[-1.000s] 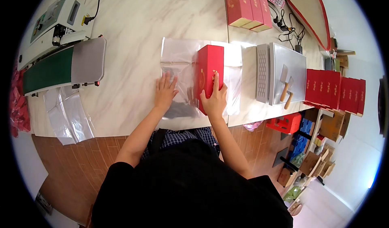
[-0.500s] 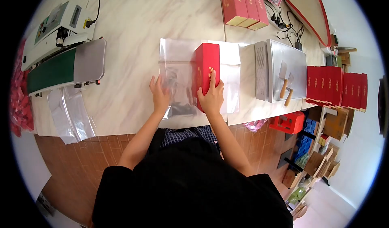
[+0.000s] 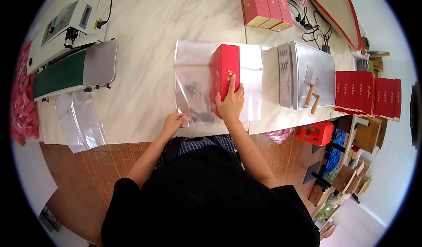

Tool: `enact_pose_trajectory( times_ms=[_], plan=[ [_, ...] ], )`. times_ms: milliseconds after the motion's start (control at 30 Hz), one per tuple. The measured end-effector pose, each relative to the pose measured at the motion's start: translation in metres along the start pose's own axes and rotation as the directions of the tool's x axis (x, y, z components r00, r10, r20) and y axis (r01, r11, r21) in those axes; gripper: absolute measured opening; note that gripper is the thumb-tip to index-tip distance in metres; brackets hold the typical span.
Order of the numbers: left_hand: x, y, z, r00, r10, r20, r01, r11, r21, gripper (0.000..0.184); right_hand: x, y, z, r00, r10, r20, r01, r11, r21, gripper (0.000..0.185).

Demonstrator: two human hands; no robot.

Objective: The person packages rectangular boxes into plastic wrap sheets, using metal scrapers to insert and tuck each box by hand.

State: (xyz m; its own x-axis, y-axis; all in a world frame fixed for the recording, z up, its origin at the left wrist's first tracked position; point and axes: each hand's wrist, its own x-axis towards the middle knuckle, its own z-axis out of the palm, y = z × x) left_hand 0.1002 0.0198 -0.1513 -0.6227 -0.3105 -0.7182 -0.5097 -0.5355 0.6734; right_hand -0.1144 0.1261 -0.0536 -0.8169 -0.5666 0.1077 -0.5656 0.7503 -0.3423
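A long red box with gold print lies on a clear plastic sheet, which is spread on the marbled table. My right hand rests on the box's near half, its index finger stretched along the top and the thumb at the left side. At the sheet's near left corner, my left hand pinches the plastic film between thumb and fingers. The box's near end is partly hidden by my right hand.
On the left stands a sealing machine with a green belt; more clear bags hang over the table edge. Right of me, two wooden-handled scrapers lie on a metal case. Red boxes stand at the back and far right.
My left hand has moved toward me from the sheet's left edge to its near corner and closed on the film. My right hand stays on the box.
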Motion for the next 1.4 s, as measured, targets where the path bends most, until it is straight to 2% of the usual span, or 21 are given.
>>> enact_pose_trajectory(
  times_ms=[33, 67, 133, 167, 200, 233, 267, 333, 433, 500, 567, 700, 800, 900, 1000, 1067, 1100, 1167, 1200, 1267, 1400],
  plan=[
    [0.0, 0.004, 0.002, 0.999, 0.031, -0.006, -0.031, 0.999, 0.029, 0.019, -0.001, -0.002, 0.0, 0.994, -0.07, -0.089, 0.065, 0.996, -0.059, 0.085],
    [0.0, 0.009, 0.002, 0.998, 0.062, -0.013, -0.061, 0.996, 0.057, 0.019, -0.004, -0.003, -0.001, 0.994, -0.072, -0.085, 0.067, 0.996, -0.057, 0.085],
    [0.0, 0.02, 0.005, 0.996, 0.088, -0.005, -0.088, 0.994, 0.062, 0.02, -0.01, -0.014, -0.015, 0.955, -0.26, -0.143, 0.27, 0.961, 0.057, 0.073],
    [-0.001, 0.025, 0.008, 0.993, 0.115, 0.012, -0.116, 0.991, 0.071, 0.023, -0.017, -0.015, -0.014, 0.957, -0.256, -0.136, 0.266, 0.962, 0.059, 0.073],
    [-0.004, 0.034, 0.012, 0.994, 0.105, 0.015, -0.106, 0.992, 0.072, 0.023, -0.024, -0.016, -0.011, 0.937, -0.338, -0.09, 0.349, 0.92, 0.178, 0.068],
    [-0.009, 0.044, 0.016, 0.991, 0.129, -0.027, -0.122, 0.976, 0.179, 0.024, -0.033, -0.018, -0.008, 0.906, -0.419, -0.056, 0.415, 0.86, 0.297, 0.063],
    [-0.011, 0.051, 0.021, 0.985, 0.158, -0.065, -0.134, 0.949, 0.286, 0.026, -0.042, -0.019, -0.005, 0.91, -0.41, -0.051, 0.406, 0.864, 0.296, 0.063],
    [-0.012, 0.054, 0.026, 0.981, 0.179, -0.072, -0.153, 0.951, 0.27, 0.028, -0.06, -0.023, 0.001, 0.89, -0.431, 0.149, 0.313, 0.815, 0.487, 0.064],
    [-0.007, 0.052, 0.032, 0.968, 0.226, -0.107, -0.195, 0.951, 0.242, 0.033, -0.077, -0.027, 0.009, 0.901, -0.38, 0.208, 0.25, 0.848, 0.467, 0.071],
    [-0.003, 0.05, 0.033, 0.961, 0.246, -0.124, -0.213, 0.949, 0.232, 0.035, -0.082, -0.023, 0.016, 0.911, -0.374, 0.176, 0.263, 0.853, 0.451, 0.067],
    [0.0, 0.05, 0.033, 0.961, 0.24, -0.136, -0.187, 0.929, 0.319, 0.039, -0.084, -0.014, 0.025, 0.91, -0.351, 0.219, 0.261, 0.899, 0.352, 0.067],
    [0.004, 0.044, 0.034, 0.955, 0.261, -0.138, -0.197, 0.911, 0.361, 0.042, -0.08, -0.012, 0.025, 0.903, -0.319, 0.289, 0.209, 0.912, 0.352, 0.066],
    [0.004, 0.038, 0.031, 0.945, 0.292, -0.145, -0.226, 0.908, 0.353, 0.043, -0.078, -0.011, 0.022, 0.891, -0.364, 0.271, 0.261, 0.9, 0.35, 0.069],
    [0.002, 0.037, 0.029, 0.934, 0.329, -0.139, -0.24, 0.867, 0.437, 0.045, -0.078, -0.011, 0.021, 0.886, -0.372, 0.279, 0.286, 0.909, 0.304, 0.067],
    [-0.001, 0.039, 0.028, 0.93, 0.343, -0.133, -0.238, 0.837, 0.493, 0.047, -0.078, -0.014, 0.026, 0.892, -0.349, 0.287, 0.302, 0.933, 0.195, 0.063],
    [-0.004, 0.043, 0.028, 0.951, 0.298, -0.085, -0.224, 0.85, 0.477, 0.05, -0.077, -0.018, 0.027, 0.907, -0.341, 0.249, 0.316, 0.939, 0.137, 0.049],
    [-0.004, 0.04, 0.027, 0.95, 0.3, -0.087, -0.225, 0.85, 0.476, 0.05, -0.075, -0.019, 0.027, 0.905, -0.344, 0.248, 0.319, 0.938, 0.137, 0.049],
    [-0.003, 0.033, 0.025, 0.941, 0.32, -0.108, -0.257, 0.887, 0.385, 0.053, -0.071, -0.022, 0.027, 0.93, -0.278, 0.242, 0.262, 0.96, 0.096, 0.024],
    [-0.003, 0.031, 0.023, 0.941, 0.321, -0.111, -0.257, 0.887, 0.385, 0.053, -0.067, -0.024, 0.022, 0.929, -0.28, 0.242, 0.264, 0.96, 0.098, 0.024],
    [-0.002, 0.026, 0.019, 0.949, 0.296, -0.106, -0.257, 0.926, 0.278, 0.054, -0.061, -0.023, 0.007, 0.974, -0.21, 0.087, 0.188, 0.959, 0.212, 0.007],
    [0.0, 0.008, 0.009, 0.959, 0.257, -0.124, -0.219, 0.942, 0.255, 0.05, -0.065, -0.015, -0.023, 0.991, -0.132, 0.011, 0.123, 0.949, 0.29, 0.014]
  ],
)
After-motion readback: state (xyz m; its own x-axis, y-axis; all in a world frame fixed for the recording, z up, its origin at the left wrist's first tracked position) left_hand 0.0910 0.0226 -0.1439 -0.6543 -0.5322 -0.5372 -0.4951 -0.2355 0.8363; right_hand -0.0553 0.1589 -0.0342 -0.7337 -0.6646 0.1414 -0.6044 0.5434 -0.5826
